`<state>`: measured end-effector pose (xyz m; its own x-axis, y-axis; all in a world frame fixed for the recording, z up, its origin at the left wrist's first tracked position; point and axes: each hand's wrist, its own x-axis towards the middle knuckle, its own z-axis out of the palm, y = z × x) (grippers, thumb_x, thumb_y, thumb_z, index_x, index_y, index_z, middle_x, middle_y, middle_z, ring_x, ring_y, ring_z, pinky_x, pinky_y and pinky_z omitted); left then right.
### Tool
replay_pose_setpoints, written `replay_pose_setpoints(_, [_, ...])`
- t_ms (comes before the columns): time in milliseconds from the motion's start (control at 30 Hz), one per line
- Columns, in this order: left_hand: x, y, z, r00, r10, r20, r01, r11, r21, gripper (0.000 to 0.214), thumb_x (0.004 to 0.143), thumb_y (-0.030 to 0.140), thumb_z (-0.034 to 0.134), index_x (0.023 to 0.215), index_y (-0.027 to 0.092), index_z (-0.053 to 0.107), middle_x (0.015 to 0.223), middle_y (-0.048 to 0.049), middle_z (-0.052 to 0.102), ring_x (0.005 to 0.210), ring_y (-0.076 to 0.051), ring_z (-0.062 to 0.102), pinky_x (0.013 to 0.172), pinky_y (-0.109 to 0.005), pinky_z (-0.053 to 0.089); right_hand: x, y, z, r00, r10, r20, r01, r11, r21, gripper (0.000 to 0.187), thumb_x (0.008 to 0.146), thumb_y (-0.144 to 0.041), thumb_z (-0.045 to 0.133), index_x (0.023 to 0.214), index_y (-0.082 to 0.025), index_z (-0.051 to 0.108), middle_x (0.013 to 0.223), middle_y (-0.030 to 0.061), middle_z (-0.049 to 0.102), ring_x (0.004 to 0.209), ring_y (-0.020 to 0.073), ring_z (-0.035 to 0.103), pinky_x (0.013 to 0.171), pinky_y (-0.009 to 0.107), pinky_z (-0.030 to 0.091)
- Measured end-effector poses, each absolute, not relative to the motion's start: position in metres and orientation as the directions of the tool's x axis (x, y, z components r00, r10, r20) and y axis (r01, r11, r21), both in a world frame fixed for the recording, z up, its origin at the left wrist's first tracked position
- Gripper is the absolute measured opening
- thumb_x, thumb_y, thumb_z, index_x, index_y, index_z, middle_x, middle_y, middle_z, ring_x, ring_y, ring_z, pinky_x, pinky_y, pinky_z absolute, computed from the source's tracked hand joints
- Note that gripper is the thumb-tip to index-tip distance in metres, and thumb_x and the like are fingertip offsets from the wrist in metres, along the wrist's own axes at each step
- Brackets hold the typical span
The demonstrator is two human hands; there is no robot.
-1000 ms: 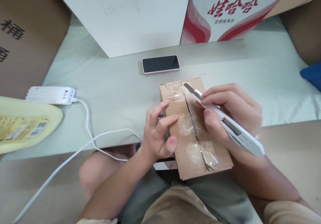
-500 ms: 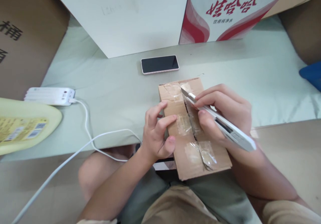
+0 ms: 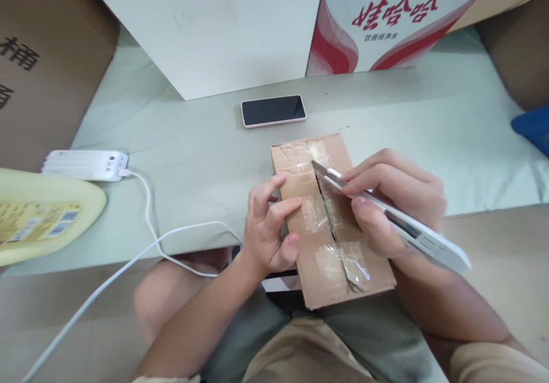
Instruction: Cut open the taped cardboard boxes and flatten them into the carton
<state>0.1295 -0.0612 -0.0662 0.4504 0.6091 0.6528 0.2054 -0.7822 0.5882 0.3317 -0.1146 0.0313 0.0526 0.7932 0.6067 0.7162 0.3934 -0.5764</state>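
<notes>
Knife is pinched snug by right hand, tip aimed at the box's lengthwise seam, left hand rested half-open on top.

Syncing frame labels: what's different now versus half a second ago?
The right hand and utility knife have moved rightward and toward the person; the blade tip sits slightly nearer the person along the seam. Nothing was taken hold of or let go. Unchanged: left hand on the cardboard box, phone beyond it.
</notes>
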Motion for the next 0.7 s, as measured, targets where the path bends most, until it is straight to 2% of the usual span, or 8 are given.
replay_pose_setpoints(167, [0.130, -0.061, -0.066, 0.448, 0.597, 0.665, 0.189, -0.791, 0.582, 0.040, 0.106, 0.051, 0.034, 0.130, 0.027, 0.054, 0.150, -0.0139, 0.049, 0.120, -0.029, 0.060, 0.090, -0.043, 0.055, 0.332, -0.122, 0.039, 0.028, 0.857, 0.514, 0.679, 0.362, -0.639, 0.015, 0.083, -0.012, 0.058, 0.076, -0.024, 0.065, 0.074, 0.0010, 0.069, 0.061, 0.0158, 0.063, 0.055, 0.032, 0.050])
replay_pose_setpoints(300, [0.130, -0.060, -0.064, 0.439, 0.597, 0.671, 0.192, -0.792, 0.579, 0.039, 0.106, 0.051, 0.034, 0.130, 0.027, 0.055, 0.149, -0.0134, 0.051, 0.121, -0.029, 0.059, 0.089, -0.041, 0.054, 0.332, -0.126, 0.042, 0.046, 0.852, 0.521, 0.680, 0.355, -0.641, 0.016, 0.084, -0.012, 0.058, 0.076, -0.024, 0.066, 0.077, 0.0014, 0.070, 0.062, 0.0156, 0.064, 0.056, 0.032, 0.052])
replay_pose_setpoints(433, [0.130, -0.059, -0.064, 0.441, 0.592, 0.675, 0.199, -0.798, 0.569, 0.041, 0.106, 0.052, 0.034, 0.130, 0.027, 0.056, 0.150, -0.0141, 0.051, 0.123, -0.029, 0.058, 0.091, -0.042, 0.053, 0.335, -0.126, 0.043, -0.001, 0.834, 0.551, 0.710, 0.389, -0.587, 0.016, 0.082, -0.010, 0.060, 0.076, -0.023, 0.067, 0.079, 0.0016, 0.072, 0.062, 0.0150, 0.067, 0.055, 0.030, 0.052])
replay_pose_setpoints(600, [0.128, -0.060, -0.066, 0.449, 0.598, 0.664, 0.188, -0.790, 0.584, 0.041, 0.105, 0.051, 0.037, 0.133, 0.029, 0.056, 0.153, -0.0136, 0.051, 0.127, -0.031, 0.058, 0.092, -0.044, 0.053, 0.340, -0.127, 0.041, -0.035, 0.758, 0.651, 0.744, 0.455, -0.489, 0.014, 0.080, -0.011, 0.061, 0.075, -0.023, 0.066, 0.075, 0.0001, 0.073, 0.055, 0.0127, 0.063, 0.049, 0.028, 0.049])
replay_pose_setpoints(700, [0.127, -0.060, -0.066, 0.449, 0.600, 0.662, 0.185, -0.788, 0.587, 0.040, 0.104, 0.049, 0.039, 0.135, 0.029, 0.055, 0.154, -0.0135, 0.051, 0.128, -0.031, 0.059, 0.092, -0.044, 0.053, 0.339, -0.130, 0.045, -0.020, 0.774, 0.633, 0.759, 0.424, -0.494, 0.016, 0.079, -0.010, 0.061, 0.074, -0.024, 0.067, 0.076, 0.0005, 0.073, 0.057, 0.0147, 0.065, 0.050, 0.029, 0.050])
